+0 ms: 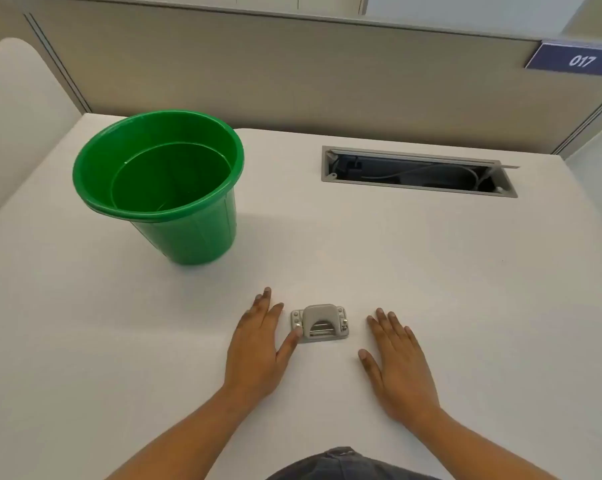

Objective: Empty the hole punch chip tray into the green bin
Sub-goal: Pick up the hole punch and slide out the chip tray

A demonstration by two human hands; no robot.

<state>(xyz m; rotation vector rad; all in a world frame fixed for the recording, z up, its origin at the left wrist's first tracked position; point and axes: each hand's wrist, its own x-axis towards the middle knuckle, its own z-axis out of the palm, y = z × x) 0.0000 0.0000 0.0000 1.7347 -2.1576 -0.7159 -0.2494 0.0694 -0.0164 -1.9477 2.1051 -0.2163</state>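
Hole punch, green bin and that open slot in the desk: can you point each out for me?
hole punch [319, 323]: head view, on its grey top lever.
green bin [202, 233]: head view, on its outer side wall.
desk slot [330, 181]: head view, on its grey frame.

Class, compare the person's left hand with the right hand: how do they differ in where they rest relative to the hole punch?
The left hand lies close beside the hole punch, its thumb tip touching the punch's left edge; the right hand rests apart from it, with bare table between. The left hand is on the side nearer the green bin; the right hand is on the far side. Both lie flat, palms down, holding nothing.
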